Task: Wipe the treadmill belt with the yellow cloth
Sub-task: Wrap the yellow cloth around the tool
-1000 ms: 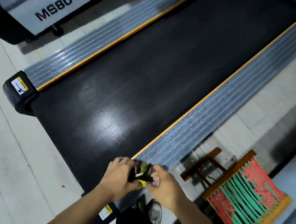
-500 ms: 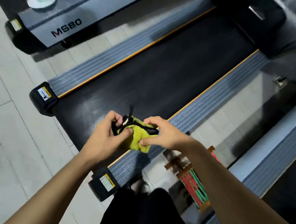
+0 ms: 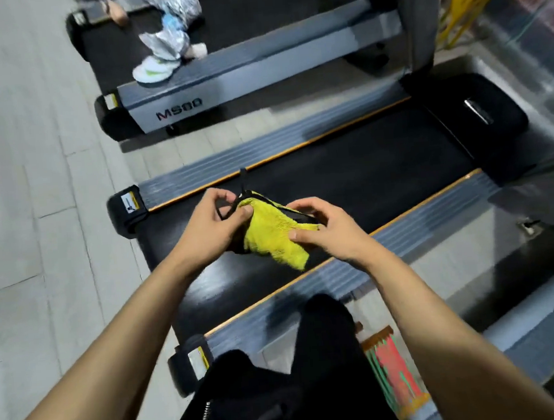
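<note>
Head view: cloth (image 3: 272,236) held up between left hand (image 3: 211,229) and right hand (image 3: 324,231), each grip pinched on an edge, likely to spread it for wiping. Below the grips, belt (image 3: 365,174), untouched. Black strap by the left grip blurred, hard to identify.

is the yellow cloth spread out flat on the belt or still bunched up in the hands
Bunched up, off the belt. The yellow cloth hangs crumpled between the left hand and right hand, held above the treadmill belt, one corner drooping.
</note>
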A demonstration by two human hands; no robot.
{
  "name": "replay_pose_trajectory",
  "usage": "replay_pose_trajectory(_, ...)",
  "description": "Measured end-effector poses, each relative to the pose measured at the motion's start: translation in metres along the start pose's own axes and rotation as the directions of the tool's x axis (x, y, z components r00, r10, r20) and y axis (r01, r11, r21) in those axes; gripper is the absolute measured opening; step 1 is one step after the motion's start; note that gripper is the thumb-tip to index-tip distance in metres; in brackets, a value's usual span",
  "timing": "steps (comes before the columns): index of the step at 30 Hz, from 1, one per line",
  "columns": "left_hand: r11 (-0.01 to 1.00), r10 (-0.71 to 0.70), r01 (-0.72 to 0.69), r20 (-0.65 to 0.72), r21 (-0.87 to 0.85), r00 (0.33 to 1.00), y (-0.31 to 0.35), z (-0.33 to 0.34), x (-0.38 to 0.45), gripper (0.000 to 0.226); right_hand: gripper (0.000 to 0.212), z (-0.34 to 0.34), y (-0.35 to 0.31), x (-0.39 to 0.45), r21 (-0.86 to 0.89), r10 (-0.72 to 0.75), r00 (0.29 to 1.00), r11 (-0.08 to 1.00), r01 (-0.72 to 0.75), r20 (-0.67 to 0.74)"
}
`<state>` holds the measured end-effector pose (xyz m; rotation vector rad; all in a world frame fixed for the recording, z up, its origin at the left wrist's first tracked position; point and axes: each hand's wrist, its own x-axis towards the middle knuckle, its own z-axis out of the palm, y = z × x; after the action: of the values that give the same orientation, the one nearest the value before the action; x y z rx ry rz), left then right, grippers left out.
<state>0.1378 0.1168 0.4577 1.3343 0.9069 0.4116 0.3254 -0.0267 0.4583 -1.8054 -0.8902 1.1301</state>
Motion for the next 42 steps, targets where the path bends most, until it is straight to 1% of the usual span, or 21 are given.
replay_pose_trajectory(2, 0.999, -0.035, 0.035, -0.027, -0.026, 0.999, 0.002, 0.014, 0.012, 0.031, 0.04, -0.023, 0.004, 0.018, -0.038, -0.034, 0.998, 0.999, 0.032, -0.062)
replay_pose_trajectory(4, 0.996, -0.064, 0.06, -0.059, -0.066, 0.996, 0.001, 0.032, 0.025, 0.043, 0.035, -0.048, 0.01, 0.044, -0.094, -0.048, 0.997, 0.995, 0.042, -0.063)
replay_pose_trajectory(6, 0.991, -0.087, 0.071, -0.144, -0.113, 0.986, -0.004, 0.051, 0.038, 0.05, 0.03, -0.068, 0.014, 0.069, -0.142, -0.055, 0.998, 0.988, 0.054, -0.009)
replay_pose_trajectory(9, 0.988, -0.093, 0.055, -0.265, -0.146, 0.96, -0.011, 0.087, 0.059, 0.05, 0.03, -0.097, 0.022, 0.102, -0.219, -0.081, 0.994, 0.971, 0.096, 0.075)
replay_pose_trajectory(11, 0.991, -0.09, 0.051, -0.332, -0.126, 0.939, -0.022, 0.107, 0.07, 0.05, 0.032, -0.112, 0.026, 0.114, -0.249, -0.091, 0.989, 0.961, 0.119, 0.12)
replay_pose_trajectory(15, 0.992, -0.119, 0.095, -0.367, -0.084, 0.923, -0.05, 0.137, 0.082, 0.053, 0.033, -0.129, 0.052, 0.126, -0.372, -0.067, 0.985, 0.92, 0.124, 0.161)
replay_pose_trajectory(19, 0.996, -0.093, 0.091, -0.344, -0.023, 0.934, -0.08, 0.162, 0.101, 0.047, 0.035, -0.139, 0.087, 0.131, -0.426, -0.055, 0.994, 0.9, 0.09, 0.094)
replay_pose_trajectory(24, 0.993, -0.055, 0.085, -0.315, 0.081, 0.947, -0.117, 0.176, 0.133, 0.045, 0.039, -0.143, 0.131, 0.147, -0.419, -0.028, 0.999, 0.907, 0.035, 0.022)
replay_pose_trajectory(28, 0.985, -0.056, 0.108, -0.335, 0.137, 0.941, -0.149, 0.201, 0.178, 0.044, 0.057, -0.159, 0.175, 0.174, -0.407, -0.054, 0.998, 0.912, 0.061, 0.028)
replay_pose_trajectory(29, 0.981, -0.054, 0.112, -0.334, 0.158, 0.941, -0.162, 0.213, 0.195, 0.044, 0.058, -0.167, 0.191, 0.185, -0.413, -0.062, 0.998, 0.909, 0.064, 0.017)
replay_pose_trajectory(30, 0.98, -0.043, 0.105, -0.332, 0.172, 0.942, -0.176, 0.225, 0.215, 0.044, 0.057, -0.177, 0.209, 0.199, -0.411, -0.07, 0.997, 0.91, 0.059, -0.012)
replay_pose_trajectory(33, 0.978, -0.015, 0.079, -0.314, 0.192, 0.949, -0.217, 0.272, 0.274, 0.044, 0.046, -0.213, 0.266, 0.234, -0.352, -0.055, 0.978, 0.936, -0.019, -0.2)
replay_pose_trajectory(34, 0.979, -0.003, 0.067, -0.313, 0.193, 0.95, -0.23, 0.287, 0.293, 0.044, 0.044, -0.224, 0.28, 0.245, -0.374, -0.084, 0.97, 0.928, -0.008, -0.228)
replay_pose_trajectory(37, 0.986, 0.019, 0.026, -0.267, 0.164, 0.963, -0.27, 0.325, 0.339, 0.046, 0.043, -0.254, 0.328, 0.275, -0.43, -0.125, 0.962, 0.903, 0.009, -0.243)
replay_pose_trajectory(39, 0.987, 0.041, -0.002, -0.236, 0.163, 0.971, -0.294, 0.344, 0.361, 0.046, 0.043, -0.271, 0.361, 0.29, -0.432, -0.106, 0.963, 0.902, -0.013, -0.249)
replay_pose_trajectory(42, 0.983, 0.033, 0.0, -0.175, 0.184, 0.984, -0.317, 0.373, 0.386, 0.05, 0.04, -0.295, 0.407, 0.302, -0.399, -0.076, 0.96, 0.916, -0.039, -0.268)
